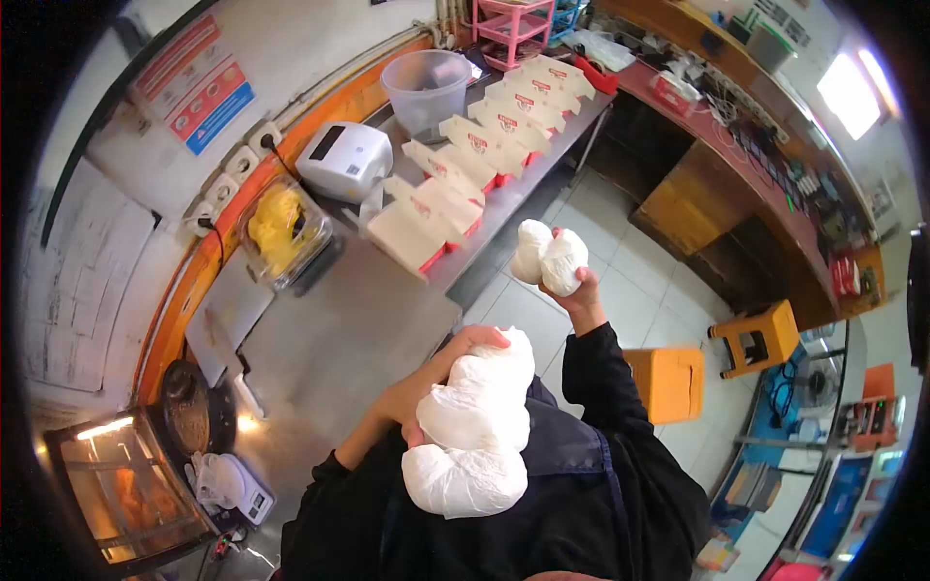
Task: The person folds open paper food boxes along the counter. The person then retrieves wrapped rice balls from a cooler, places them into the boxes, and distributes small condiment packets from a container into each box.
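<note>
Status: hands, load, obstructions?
Left hand cradles white bundles near torso. Right hand grips two more bundles. Boxes line counter's far end; nothing blocking hands.

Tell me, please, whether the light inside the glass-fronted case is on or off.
On: the light glows bright along the top of the glass-fronted case, and the inside looks lit orange.

White bundles (477,416), your black sleeves (612,378)
You see cream boxes (412,228) with red print, grey counter (339,329), pink rack (514,26), orange stools (668,382), red-white-and-blue poster (199,92).
</note>
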A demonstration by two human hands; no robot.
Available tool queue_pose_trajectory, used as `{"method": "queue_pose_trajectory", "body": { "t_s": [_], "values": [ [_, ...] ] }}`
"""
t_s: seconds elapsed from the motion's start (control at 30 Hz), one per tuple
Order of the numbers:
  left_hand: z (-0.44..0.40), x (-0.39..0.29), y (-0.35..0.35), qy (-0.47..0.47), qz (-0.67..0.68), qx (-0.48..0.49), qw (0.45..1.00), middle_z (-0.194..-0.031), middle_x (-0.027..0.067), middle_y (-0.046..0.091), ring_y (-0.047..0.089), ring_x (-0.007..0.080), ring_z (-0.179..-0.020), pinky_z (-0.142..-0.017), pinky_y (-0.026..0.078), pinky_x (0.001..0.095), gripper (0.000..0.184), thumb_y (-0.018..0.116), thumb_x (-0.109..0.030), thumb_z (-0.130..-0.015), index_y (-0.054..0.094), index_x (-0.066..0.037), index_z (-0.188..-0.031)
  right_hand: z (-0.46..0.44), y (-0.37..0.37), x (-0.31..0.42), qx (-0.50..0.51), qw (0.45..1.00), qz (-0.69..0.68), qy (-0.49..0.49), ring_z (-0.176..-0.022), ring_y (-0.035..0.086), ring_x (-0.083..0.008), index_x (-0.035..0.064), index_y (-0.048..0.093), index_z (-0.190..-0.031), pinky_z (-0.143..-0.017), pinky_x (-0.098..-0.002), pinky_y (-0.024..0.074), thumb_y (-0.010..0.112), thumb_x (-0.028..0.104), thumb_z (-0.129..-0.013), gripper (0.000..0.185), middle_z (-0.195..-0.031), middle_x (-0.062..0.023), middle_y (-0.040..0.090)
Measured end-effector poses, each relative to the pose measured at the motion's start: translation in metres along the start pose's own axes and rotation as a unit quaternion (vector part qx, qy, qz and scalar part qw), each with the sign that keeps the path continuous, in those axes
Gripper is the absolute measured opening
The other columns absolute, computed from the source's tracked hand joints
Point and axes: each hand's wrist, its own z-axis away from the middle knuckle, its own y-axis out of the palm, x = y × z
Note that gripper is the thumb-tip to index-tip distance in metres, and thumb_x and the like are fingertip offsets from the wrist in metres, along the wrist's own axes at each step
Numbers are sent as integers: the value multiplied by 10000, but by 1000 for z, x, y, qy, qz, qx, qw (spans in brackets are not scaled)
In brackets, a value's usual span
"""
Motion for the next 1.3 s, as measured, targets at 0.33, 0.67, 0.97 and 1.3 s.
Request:
{"method": "queue_pose_trajectory", "body": {
  "t_s": [0.33,0.67,0.97,1.3],
  "values": [
    [-140,10,-78,136,-70,-258,954,-1245,62,322,379,198,-1153,-972,289,329,1281,785,-658,-323,225,-82,-1321,-222,-41,90,146,929,256,224,-1024,499,-243,96,421,-1132,-864,-370,430,753,178,-412,797,-1029,-50,469],
    [-166,20,-44,234,-15,-490,839,-1205,55,315,372,194,-1111,-923,295,319,1181,771,-637,-350,257,-98,-1266,-374,85,-117,694,407,522,283,-913,539,-222,101,554,-1021,-769,-333,448,763,147,-433,626,-1000,-98,560],
    [-145,37,-28,290,22,-566,772,-1132,45,333,383,184,-1035,-864,303,310,1061,751,-600,-398,283,-105,-1211,-383,11,-230,613,206,545,534,-916,551,-205,81,557,-1072,-725,-337,477,767,106,-512,599,-997,-77,588],
    [-116,35,-36,286,68,-557,777,-1050,33,352,396,172,-951,-799,313,301,927,728,-559,-452,312,-112,-1150,-371,3,-236,411,82,571,706,-886,596,-254,64,574,-1053,-720,-361,498,788,94,-528,568,-929,-121,621]
  ]
}}
